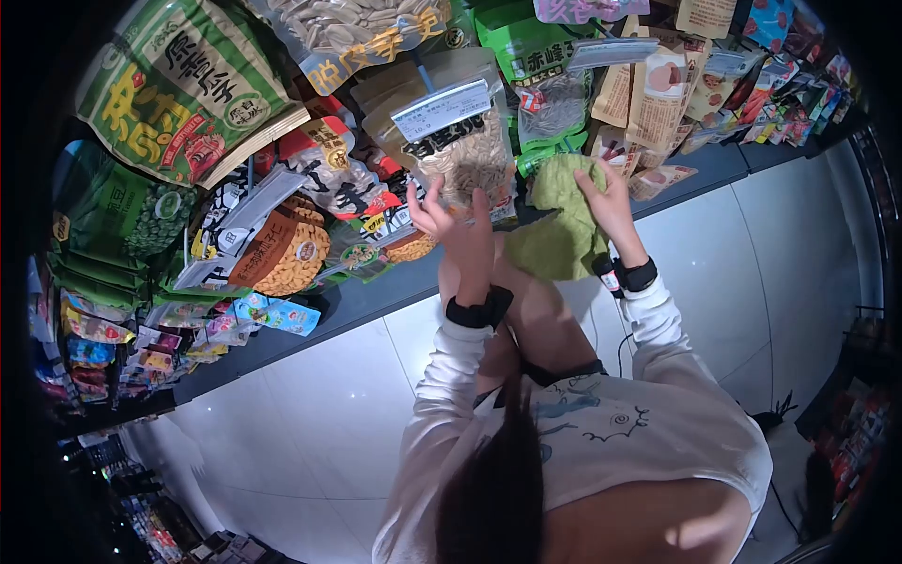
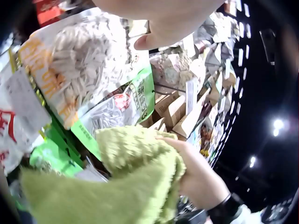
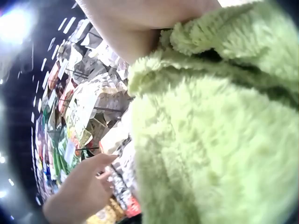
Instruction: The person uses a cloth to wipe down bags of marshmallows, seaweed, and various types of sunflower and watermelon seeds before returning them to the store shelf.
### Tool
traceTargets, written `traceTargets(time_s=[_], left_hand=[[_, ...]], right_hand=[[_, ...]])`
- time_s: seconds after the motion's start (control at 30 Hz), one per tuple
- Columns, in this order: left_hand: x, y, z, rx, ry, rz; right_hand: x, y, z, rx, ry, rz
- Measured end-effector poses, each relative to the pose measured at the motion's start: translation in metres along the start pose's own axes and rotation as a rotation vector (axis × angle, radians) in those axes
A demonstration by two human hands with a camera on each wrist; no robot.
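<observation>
A green fluffy cloth (image 1: 556, 242) hangs from my right hand (image 1: 615, 211), which pinches its upper edge between thumb and fingers. Soft pile on the cloth (image 3: 215, 144) fills much of the right wrist view. To the left, my left hand (image 1: 458, 226) is raised with loosely bent fingers and holds nothing. It is nearest to a hanging clear-fronted bag of pale seeds (image 1: 470, 155), which carries a price label (image 1: 442, 111). In the left wrist view, the cloth (image 2: 140, 177) hangs below a green bag of dark striped seeds (image 2: 117, 112).
Large green snack bags (image 1: 188, 94) hang at the upper left, above a brown bag of nuts (image 1: 287, 252). Tan paper packets (image 1: 662, 94) hang on the right. A dark shelf ledge (image 1: 376, 296) runs below them, above the white tiled floor (image 1: 319, 414).
</observation>
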State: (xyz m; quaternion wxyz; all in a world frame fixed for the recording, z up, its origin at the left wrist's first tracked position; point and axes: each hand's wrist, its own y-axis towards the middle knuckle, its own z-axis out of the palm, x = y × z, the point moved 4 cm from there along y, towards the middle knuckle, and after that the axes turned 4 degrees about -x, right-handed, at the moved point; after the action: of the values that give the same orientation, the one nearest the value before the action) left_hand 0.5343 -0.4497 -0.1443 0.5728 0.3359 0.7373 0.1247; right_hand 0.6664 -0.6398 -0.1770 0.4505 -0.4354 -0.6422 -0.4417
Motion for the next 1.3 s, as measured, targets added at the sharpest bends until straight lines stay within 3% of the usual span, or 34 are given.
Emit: traceTargets(time_s=[0.03,0.13,0.23,0.33,0.37,0.47,0.53,0.63,0.73,0.87,1.13,1.17,1.3], left_hand=[[-0.016,0.005,0.001,-0.086,0.090,0.064],[-0.048,0.021,0.013,-0.149,-0.259,0.231],[-0.038,0.021,0.054,0.200,-0.279,0.317],[-0.016,0.023,0.104,0.451,-0.659,-0.087],[-0.014,0.027,0.114,0.499,-0.711,-0.036],[-0.021,0.039,0.120,0.494,-0.502,0.175],[-0.018,0.042,0.133,0.427,-0.395,0.226],[-0.019,0.040,0.144,0.401,-0.134,0.335],[-0.020,0.038,0.168,0.590,-0.208,0.208],[-0.009,0.039,0.181,0.574,-0.373,-0.098],[-0.024,0.030,0.127,0.889,-0.632,-0.189],[-0.024,0.029,0.122,0.900,-0.678,-0.223],[-0.025,0.026,0.108,0.943,-0.686,-0.222]], right_hand=[[0.017,0.011,-0.010,-0.036,-0.061,-0.076],[0.030,0.044,-0.024,-0.122,-0.240,-0.269],[0.006,0.080,-0.026,-0.082,-0.381,-0.270],[0.005,0.093,-0.021,-0.035,-0.430,-0.188],[0.003,0.098,-0.018,-0.030,-0.441,-0.175],[-0.009,0.115,-0.009,0.003,-0.469,-0.188],[-0.011,0.119,0.000,0.013,-0.507,-0.254],[-0.004,0.117,0.001,0.082,-0.549,-0.206],[-0.018,0.115,-0.002,0.105,-0.427,-0.313],[-0.012,0.099,-0.007,0.190,-0.250,-0.370],[-0.015,0.068,-0.043,-0.017,-0.093,-0.173],[0.009,0.056,-0.041,0.132,0.021,-0.046],[0.010,0.041,-0.051,0.402,0.037,0.087]])
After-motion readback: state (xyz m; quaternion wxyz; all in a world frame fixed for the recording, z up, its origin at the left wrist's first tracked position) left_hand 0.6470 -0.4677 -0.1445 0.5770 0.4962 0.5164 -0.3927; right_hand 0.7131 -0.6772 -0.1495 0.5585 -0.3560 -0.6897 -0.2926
